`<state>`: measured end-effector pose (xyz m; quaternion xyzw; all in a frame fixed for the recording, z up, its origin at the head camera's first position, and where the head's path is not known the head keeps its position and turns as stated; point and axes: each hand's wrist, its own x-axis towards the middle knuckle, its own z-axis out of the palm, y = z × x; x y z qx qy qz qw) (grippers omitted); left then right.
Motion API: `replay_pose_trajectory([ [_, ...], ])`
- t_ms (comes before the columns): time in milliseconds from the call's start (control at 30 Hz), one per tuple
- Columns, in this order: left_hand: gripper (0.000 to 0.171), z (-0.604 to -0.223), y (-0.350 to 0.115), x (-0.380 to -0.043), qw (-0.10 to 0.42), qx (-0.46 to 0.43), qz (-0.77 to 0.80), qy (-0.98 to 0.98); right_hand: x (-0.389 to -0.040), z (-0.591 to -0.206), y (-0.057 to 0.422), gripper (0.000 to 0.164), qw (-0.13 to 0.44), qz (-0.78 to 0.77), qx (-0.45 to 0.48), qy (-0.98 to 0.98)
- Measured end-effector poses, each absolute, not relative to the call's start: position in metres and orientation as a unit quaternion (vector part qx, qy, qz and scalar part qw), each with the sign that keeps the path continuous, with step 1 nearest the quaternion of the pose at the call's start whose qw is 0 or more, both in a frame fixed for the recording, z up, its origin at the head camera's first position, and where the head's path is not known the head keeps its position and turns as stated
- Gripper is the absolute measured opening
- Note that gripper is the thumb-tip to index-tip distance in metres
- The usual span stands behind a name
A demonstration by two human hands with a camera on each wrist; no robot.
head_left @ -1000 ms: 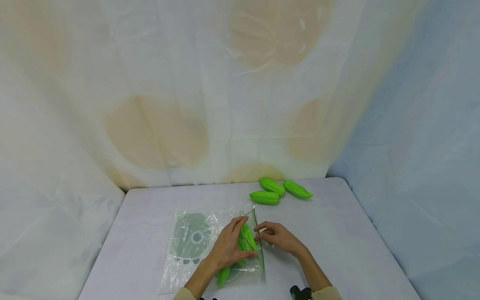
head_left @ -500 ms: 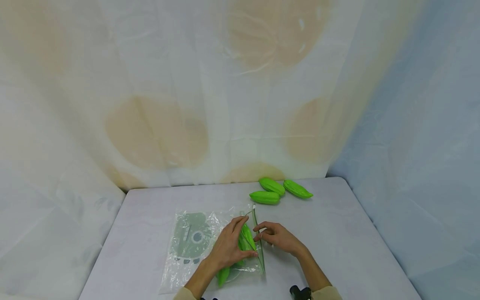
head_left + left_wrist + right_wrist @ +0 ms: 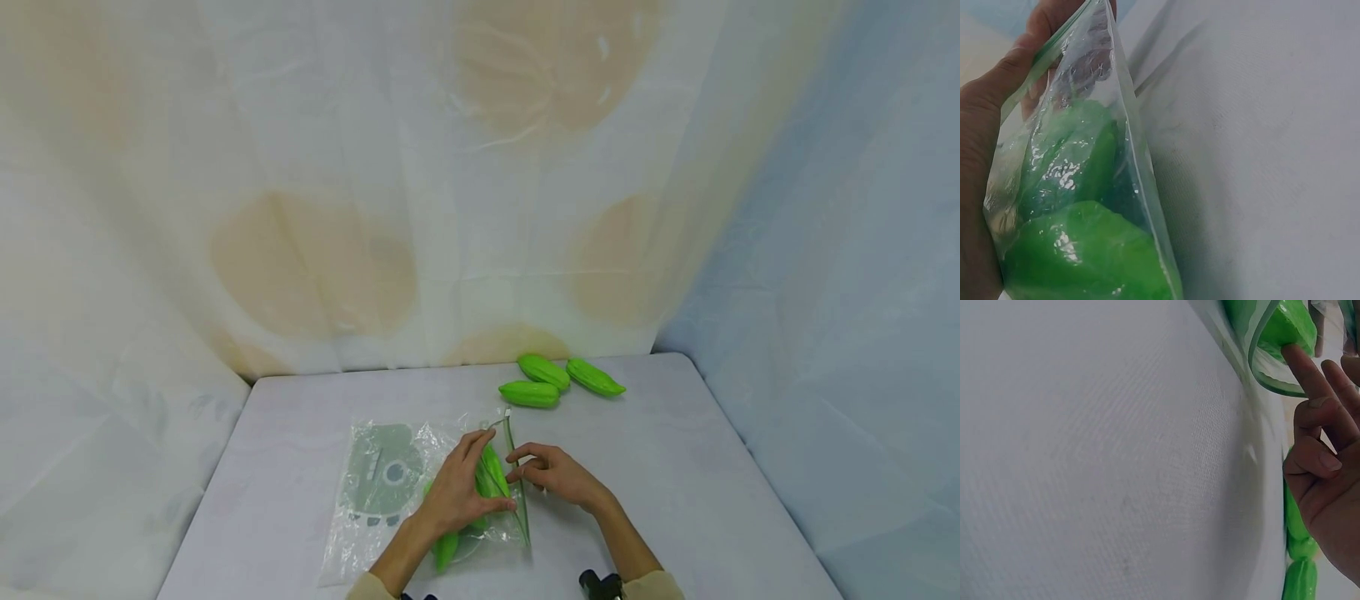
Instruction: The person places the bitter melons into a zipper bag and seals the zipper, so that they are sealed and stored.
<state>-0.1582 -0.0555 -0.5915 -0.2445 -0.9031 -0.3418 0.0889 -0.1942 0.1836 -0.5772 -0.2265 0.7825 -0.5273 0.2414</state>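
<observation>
A clear zip bag (image 3: 341,550) with a green-edged mouth lies on the table, bright green ridged gourds inside. My left hand (image 3: 450,492) holds the bag's upper lip near its mouth, thumb and fingers spread apart. One gourd (image 3: 491,472) lies at the mouth, partly under that hand; another gourd (image 3: 445,550) shows beside the left wrist. In the left wrist view two gourds (image 3: 1085,256) press against the clear film. At the mouth, my right hand (image 3: 558,475) has one finger extended; in the right wrist view it touches the end of a gourd (image 3: 1291,325), other fingers bent.
Three loose green gourds (image 3: 528,395) lie together at the back of the white table (image 3: 675,467). Patterned sheets (image 3: 480,183) hang behind the table and at both sides. A dark wrist device (image 3: 600,586) sits by the right sleeve.
My right fingertip has shifted slightly left, and the gourd at the mouth has slid a little deeper. A bit of green now shows left of my left hand.
</observation>
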Motion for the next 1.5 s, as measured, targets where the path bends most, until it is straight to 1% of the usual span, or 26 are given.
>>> replay_pose_trajectory([
  [300, 0.115, -0.5914, -0.0553, -0.1594, 0.089, -0.247, -0.358, -0.896, -0.195, -0.578, 0.1831, 0.031, 0.248, -0.531, -0.231, 0.777],
  [500, 0.114, -0.5917, -0.0555, -0.1589, 0.077, -0.241, -0.37, -0.894, -0.1951, -0.5788, 0.1817, 0.032, 0.255, -0.533, -0.227, 0.774],
  [900, 0.101, -0.5914, -0.0543, -0.1583, 0.074, -0.228, -0.375, -0.896, -0.1937, -0.5761, 0.1795, 0.032, 0.256, -0.536, -0.232, 0.77],
  [1167, 0.096, -0.5919, -0.0544, -0.1599, 0.091, -0.24, -0.372, -0.892, -0.1936, -0.5746, 0.1798, 0.032, 0.259, -0.54, -0.233, 0.767],
  [1500, 0.096, -0.5858, -0.0554, -0.1596, 0.067, -0.243, -0.384, -0.888, -0.1954, -0.575, 0.1788, 0.031, 0.26, -0.542, -0.234, 0.764],
])
